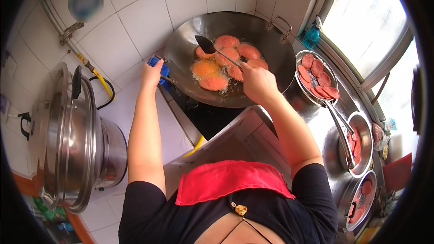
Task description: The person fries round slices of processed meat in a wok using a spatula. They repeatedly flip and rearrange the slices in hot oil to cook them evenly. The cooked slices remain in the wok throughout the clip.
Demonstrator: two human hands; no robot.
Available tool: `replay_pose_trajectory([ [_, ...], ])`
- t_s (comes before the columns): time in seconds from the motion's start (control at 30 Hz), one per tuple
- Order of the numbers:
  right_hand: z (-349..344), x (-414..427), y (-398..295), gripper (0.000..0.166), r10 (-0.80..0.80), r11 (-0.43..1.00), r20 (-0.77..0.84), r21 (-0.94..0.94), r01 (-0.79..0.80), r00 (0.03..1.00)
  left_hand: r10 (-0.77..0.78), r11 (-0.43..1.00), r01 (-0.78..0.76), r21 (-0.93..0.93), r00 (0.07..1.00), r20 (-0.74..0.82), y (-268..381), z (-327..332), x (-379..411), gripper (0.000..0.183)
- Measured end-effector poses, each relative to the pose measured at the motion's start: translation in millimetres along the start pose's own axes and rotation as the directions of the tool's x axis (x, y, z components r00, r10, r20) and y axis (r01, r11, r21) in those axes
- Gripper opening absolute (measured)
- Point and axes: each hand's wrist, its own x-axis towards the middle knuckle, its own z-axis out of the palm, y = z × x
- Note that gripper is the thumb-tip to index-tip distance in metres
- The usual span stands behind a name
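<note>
A large metal wok (279,71) stands on a black stove (208,117) in front of me. Several reddish-pink round patties (249,51) lie in bubbling oil inside it; one at the left, an orange-coated patty (205,68), looks yellower. My left hand (151,74) grips the wok's left handle through a blue cloth (164,70). In my right hand (260,84) is the shaft of a metal spatula (205,44), its dark blade tilted over the patties at the upper left. Whether the blade touches a patty is hard to tell.
To the right, a long-handled strainer (301,86) holds several pink slices. Nearer me are a metal basin (369,156) and another pan (372,193), both with pink slices. A blue spray bottle (311,38) stands by the window. At left are a big lidded pot (71,135) and a yellow hose (104,84).
</note>
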Motion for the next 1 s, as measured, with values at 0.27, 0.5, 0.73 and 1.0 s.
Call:
replay_pose_trajectory([
  [0.27, -5, 12, 10, 0.025, 0.016, 0.999, 0.008, -0.043, -0.015, 1.000, 0.041, 0.998, -0.040, 0.051, 0.999, -0.012, -23, 1, 22, 0.029],
  [0.5, -32, -8, 27, 0.025, 0.089, 0.988, 0.036, -0.126, -0.083, 0.995, 0.009, 0.997, -0.008, -0.073, 1.000, 0.008, -5, 2, 2, 0.029],
  [0.73, -33, 6, 38, 0.024, 0.044, 0.995, -0.046, -0.093, -0.048, 0.998, 0.033, 0.999, -0.031, 0.038, 0.999, -0.038, -12, -1, 11, 0.038],
  [1.0, 15, 55, 50, 0.022, 0.136, 0.982, -0.047, -0.121, -0.141, 0.990, 0.037, 0.996, -0.037, 0.078, 0.999, 0.000, -11, 0, 10, 0.032],
])
